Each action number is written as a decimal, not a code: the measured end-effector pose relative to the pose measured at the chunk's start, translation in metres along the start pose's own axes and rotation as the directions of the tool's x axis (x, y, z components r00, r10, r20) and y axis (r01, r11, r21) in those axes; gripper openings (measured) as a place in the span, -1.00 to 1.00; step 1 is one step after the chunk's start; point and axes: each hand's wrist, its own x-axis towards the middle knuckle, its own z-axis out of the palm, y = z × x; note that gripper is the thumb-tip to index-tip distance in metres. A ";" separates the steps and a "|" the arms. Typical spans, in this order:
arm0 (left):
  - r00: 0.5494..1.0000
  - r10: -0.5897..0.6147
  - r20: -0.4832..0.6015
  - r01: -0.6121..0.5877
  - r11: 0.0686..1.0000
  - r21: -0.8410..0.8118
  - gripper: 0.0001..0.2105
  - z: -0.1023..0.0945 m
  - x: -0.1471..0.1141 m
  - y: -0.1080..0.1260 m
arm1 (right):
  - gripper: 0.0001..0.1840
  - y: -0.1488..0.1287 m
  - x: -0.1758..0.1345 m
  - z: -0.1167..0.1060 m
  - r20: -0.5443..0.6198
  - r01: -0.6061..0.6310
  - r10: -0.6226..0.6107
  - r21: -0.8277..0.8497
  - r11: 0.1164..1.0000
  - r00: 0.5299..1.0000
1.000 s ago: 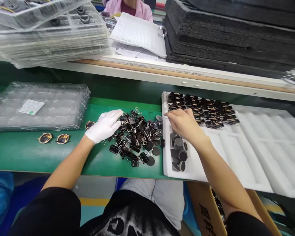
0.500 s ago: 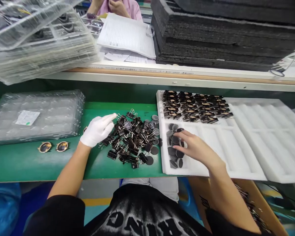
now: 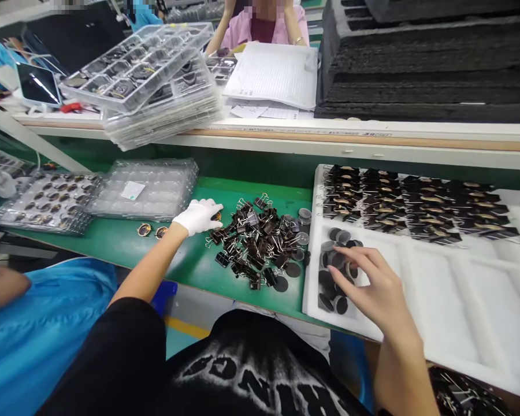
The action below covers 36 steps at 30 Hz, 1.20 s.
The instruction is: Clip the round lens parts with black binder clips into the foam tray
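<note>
My left hand (image 3: 199, 217), in a white glove, reaches over the green bench at the left edge of a pile of black binder clips (image 3: 253, 245). Its thumb and fingers close around a small round gold-rimmed part (image 3: 217, 216). Two similar round parts (image 3: 152, 231) lie to the left, behind that hand. My bare right hand (image 3: 372, 283) hovers at the dark round discs (image 3: 329, 280) in the near left compartment of a white foam tray (image 3: 420, 271). Its thumb and forefinger are apart, with discs visible between them. Rows of clipped parts (image 3: 383, 202) fill the tray's far compartments.
Clear plastic trays (image 3: 156, 179) are stacked at left, beside a tray of round parts (image 3: 47, 202). A shelf carries more trays (image 3: 169, 110), papers (image 3: 273, 75) and black foam (image 3: 416, 75). A co-worker in blue (image 3: 60, 323) sits left; another in pink is opposite.
The view has turned left, bringing in the tray of round parts and the blue-clothed person. My left hand has moved right with a round part at its fingertips. My right hand stays over the discs.
</note>
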 end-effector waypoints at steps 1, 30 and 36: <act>1.000 0.003 0.005 -0.003 1.000 -0.004 -0.47 0.001 0.004 0.001 | -0.68 -0.005 0.000 0.004 0.002 0.004 -0.005 0.041 0.999 1.000; 0.986 0.131 -0.101 -0.135 0.280 -0.951 -0.57 0.006 -0.091 0.235 | -0.53 -0.083 -0.043 0.029 -0.234 0.032 0.023 0.229 0.973 0.972; 0.959 0.279 -0.046 -0.123 0.266 -0.956 -0.52 0.009 -0.101 0.229 | -0.61 -0.077 -0.050 0.030 -0.231 -0.046 0.114 0.279 0.959 0.966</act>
